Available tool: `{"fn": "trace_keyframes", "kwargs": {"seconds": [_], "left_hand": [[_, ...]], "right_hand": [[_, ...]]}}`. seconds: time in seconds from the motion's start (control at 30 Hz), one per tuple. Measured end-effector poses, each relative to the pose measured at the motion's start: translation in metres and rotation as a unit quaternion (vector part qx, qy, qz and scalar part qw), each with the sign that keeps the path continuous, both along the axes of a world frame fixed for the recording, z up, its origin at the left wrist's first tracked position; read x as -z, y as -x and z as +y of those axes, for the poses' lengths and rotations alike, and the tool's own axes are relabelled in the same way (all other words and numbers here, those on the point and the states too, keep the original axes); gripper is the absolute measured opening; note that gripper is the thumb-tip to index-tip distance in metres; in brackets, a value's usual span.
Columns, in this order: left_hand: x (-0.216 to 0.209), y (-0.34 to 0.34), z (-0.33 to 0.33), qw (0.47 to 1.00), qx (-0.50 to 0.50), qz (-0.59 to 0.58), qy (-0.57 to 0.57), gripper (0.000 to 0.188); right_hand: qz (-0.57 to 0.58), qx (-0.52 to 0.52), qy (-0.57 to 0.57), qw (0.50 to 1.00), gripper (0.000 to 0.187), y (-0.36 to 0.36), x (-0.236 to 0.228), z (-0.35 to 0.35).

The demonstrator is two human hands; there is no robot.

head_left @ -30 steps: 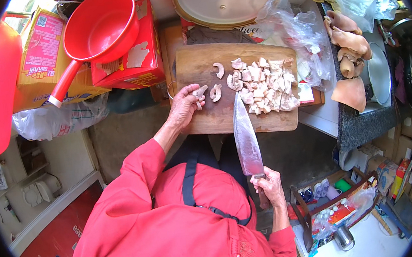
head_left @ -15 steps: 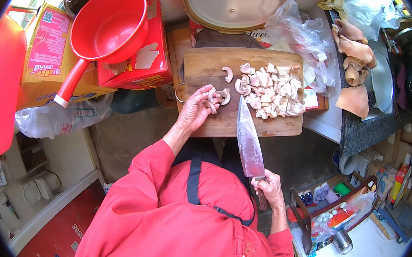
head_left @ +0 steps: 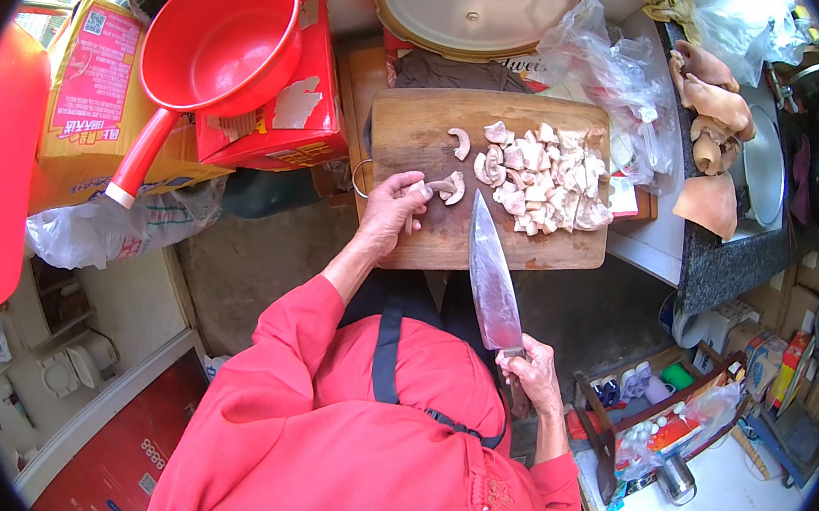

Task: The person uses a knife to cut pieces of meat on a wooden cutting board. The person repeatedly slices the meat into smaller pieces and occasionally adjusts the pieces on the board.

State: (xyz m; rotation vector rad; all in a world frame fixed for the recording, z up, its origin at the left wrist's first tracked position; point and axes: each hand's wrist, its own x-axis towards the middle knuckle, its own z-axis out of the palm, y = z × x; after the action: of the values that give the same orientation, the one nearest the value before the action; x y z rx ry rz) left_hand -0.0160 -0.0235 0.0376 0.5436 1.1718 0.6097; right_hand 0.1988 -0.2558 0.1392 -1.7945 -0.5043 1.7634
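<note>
Slick, greyish meat (head_left: 439,185) sits at the board's nine o'clock, in the left hand's (head_left: 393,209) half-curled fingers, less of it showing than half a second ago. Moist diced chunks (head_left: 549,181) cover the worn wooden board's (head_left: 428,243) three o'clock. At six, the right hand (head_left: 532,372) wraps the broad steel knife's (head_left: 494,291) handle.

Bright overall. Blown-out patches far up-left and up-right of cutting board (head_left: 401,127); floor (head_left: 585,312) below it dim. Fisheye bends outer edges, black rim all round.
</note>
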Motion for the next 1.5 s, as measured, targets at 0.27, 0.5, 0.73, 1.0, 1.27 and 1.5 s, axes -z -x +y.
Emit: {"fn": "trace_keyframes", "kwargs": {"seconds": [0.27, 0.5, 0.73, 1.0, 1.27, 1.5], "left_hand": [[-0.003, -0.015, 0.0, 0.99, 0.067, 0.103, -0.07, 0.031], [-0.01, 0.003, -0.001, 0.993, -0.029, -0.114, 0.013, 0.012], [-0.022, 0.005, -0.005, 0.963, -0.066, -0.257, 0.052, 0.022], [-0.046, -0.01, 0.013, 0.946, -0.084, -0.295, 0.1, 0.019], [-0.125, -0.152, 0.022, 0.941, 0.138, -0.303, 0.066, 0.016], [-0.183, -0.392, -0.004, 0.923, 0.29, -0.231, 0.102, 0.018]], "right_hand": [[0.004, 0.008, 0.0, 1.0, 0.013, 0.004, 0.004, -0.004], [-0.003, 0.019, 0.002, 1.0, 0.013, 0.008, 0.006, -0.005], [-0.009, 0.019, 0.001, 1.0, 0.011, 0.01, 0.005, -0.002], [-0.059, -0.044, 0.001, 0.997, 0.022, -0.019, -0.02, -0.017], [0.006, 0.161, -0.102, 0.982, 0.015, -0.105, -0.068, -0.083], [-0.049, 0.294, -0.142, 0.944, 0.013, -0.181, -0.082, -0.157]]}}
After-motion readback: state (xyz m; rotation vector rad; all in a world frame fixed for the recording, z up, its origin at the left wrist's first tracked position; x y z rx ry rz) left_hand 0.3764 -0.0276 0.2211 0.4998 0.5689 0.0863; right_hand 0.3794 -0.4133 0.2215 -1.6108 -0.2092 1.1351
